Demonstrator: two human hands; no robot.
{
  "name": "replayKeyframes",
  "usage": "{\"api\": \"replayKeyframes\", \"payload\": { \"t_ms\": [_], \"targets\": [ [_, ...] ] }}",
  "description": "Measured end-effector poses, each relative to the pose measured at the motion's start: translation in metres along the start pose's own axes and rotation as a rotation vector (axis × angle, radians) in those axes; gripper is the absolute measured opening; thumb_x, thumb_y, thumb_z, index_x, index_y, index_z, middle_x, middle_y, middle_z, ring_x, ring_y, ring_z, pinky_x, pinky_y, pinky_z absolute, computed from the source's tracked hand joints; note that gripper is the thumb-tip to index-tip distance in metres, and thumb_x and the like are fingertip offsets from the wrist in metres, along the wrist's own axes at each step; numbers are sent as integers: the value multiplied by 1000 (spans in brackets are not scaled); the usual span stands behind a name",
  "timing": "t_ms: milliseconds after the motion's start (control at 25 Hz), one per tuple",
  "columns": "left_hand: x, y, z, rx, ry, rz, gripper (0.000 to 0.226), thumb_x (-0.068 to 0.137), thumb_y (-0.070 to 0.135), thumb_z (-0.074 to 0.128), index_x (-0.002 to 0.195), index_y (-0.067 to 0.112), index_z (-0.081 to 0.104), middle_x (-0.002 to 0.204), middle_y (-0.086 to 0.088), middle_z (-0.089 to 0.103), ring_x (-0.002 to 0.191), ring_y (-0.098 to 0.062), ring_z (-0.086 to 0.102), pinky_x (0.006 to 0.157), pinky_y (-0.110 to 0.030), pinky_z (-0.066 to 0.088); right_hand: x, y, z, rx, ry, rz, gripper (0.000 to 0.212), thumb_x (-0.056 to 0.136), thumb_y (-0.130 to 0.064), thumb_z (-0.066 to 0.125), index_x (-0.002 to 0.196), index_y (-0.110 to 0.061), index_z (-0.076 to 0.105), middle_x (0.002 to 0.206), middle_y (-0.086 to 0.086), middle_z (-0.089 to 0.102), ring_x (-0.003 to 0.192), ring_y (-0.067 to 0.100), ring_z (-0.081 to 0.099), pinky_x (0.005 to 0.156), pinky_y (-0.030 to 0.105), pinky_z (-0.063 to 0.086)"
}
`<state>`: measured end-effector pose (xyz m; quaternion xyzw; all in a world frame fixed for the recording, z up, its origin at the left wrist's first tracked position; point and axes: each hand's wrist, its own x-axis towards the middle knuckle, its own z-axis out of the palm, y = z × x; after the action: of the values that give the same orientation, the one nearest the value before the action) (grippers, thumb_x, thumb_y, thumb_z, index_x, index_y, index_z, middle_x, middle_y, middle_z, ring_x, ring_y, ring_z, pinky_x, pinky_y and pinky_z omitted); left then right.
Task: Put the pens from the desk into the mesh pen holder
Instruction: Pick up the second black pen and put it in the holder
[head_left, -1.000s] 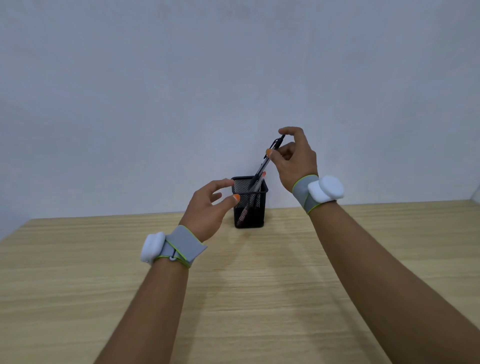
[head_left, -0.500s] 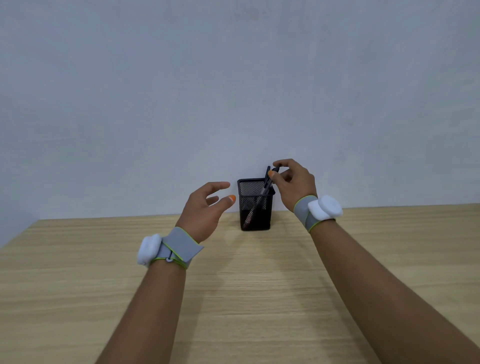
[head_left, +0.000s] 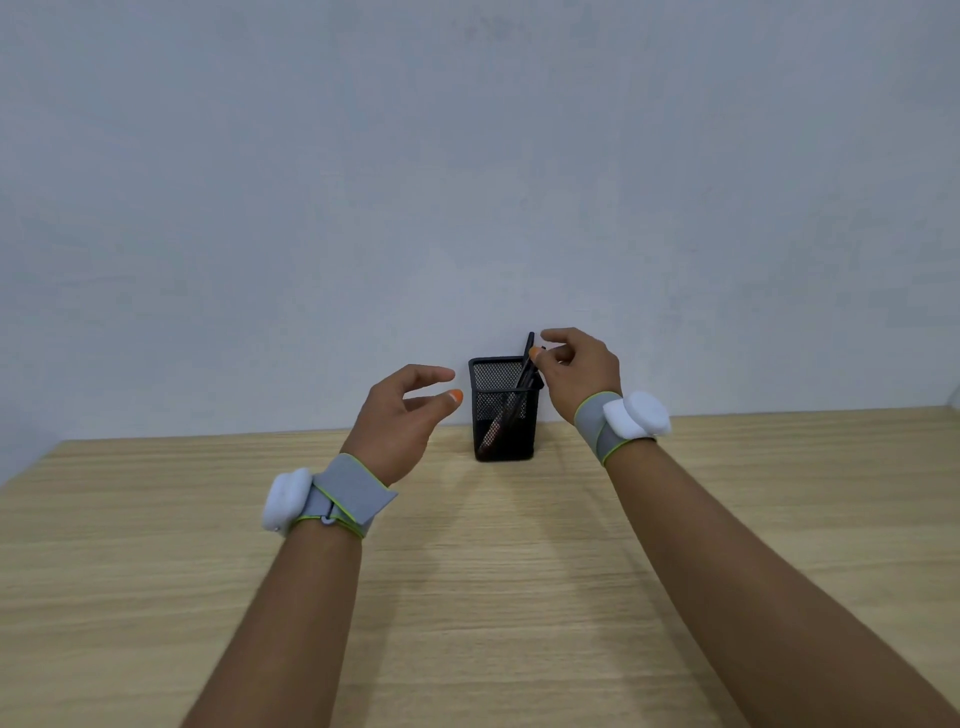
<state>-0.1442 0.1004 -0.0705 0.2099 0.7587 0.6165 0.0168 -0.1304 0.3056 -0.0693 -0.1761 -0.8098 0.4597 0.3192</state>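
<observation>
A black mesh pen holder (head_left: 503, 415) stands on the wooden desk (head_left: 493, 571) close to the back wall. Dark pens (head_left: 523, 371) lean inside it, their tops sticking out over the right rim. My right hand (head_left: 582, 371) hovers just right of those tops. Its thumb is beside the tallest pen, its index finger is lifted away, and nothing is pinched between them. My left hand (head_left: 405, 421) floats left of the holder with fingers spread and empty, not touching it. Both wrists wear grey bands with white pods.
A plain pale wall (head_left: 467, 182) rises directly behind the holder. The desk's left edge (head_left: 31, 467) runs off at the far left. No loose pens show on the visible desk surface.
My right hand lowered the pen into the holder and then spread its fingers off it. The left hand stayed beside the holder. The view tilted, so the holder sits lower in frame.
</observation>
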Motion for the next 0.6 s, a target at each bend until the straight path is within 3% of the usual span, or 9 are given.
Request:
{"api": "replayKeyframes", "payload": {
  "t_ms": [160, 440, 600],
  "targets": [
    [0, 2, 0, 8, -3, 1, 19, 85, 24, 65, 104, 26, 66, 118, 8, 62, 96, -9, 63, 89, -38, 51, 4, -2, 4, -20, -12, 16, 26, 87, -21, 62, 110, -15, 70, 106, 4, 72, 101, 18, 63, 83, 17, 40],
    [1, 2, 0, 25, -3, -2, 18, 86, 25, 65, 104, 25, 67, 114, 9, 63, 99, -17, 65, 91, -40, 51, 10, -5, 8, -23, -46, -10, 20, 84, -18, 64, 102, -19, 74, 101, 4, 73, 96, 20, 66, 86, 24, 48],
    [1, 2, 0, 26, -4, -1, 18, 86, 25, 65, 103, 25, 67, 113, 8, 63, 99, -18, 65, 92, -41, 51, 11, -1, 8, -81, -39, -19, 23, 85, -24, 64, 107, -25, 72, 111, 3, 66, 99, 17, 59, 83, 20, 40]
  ]
}}
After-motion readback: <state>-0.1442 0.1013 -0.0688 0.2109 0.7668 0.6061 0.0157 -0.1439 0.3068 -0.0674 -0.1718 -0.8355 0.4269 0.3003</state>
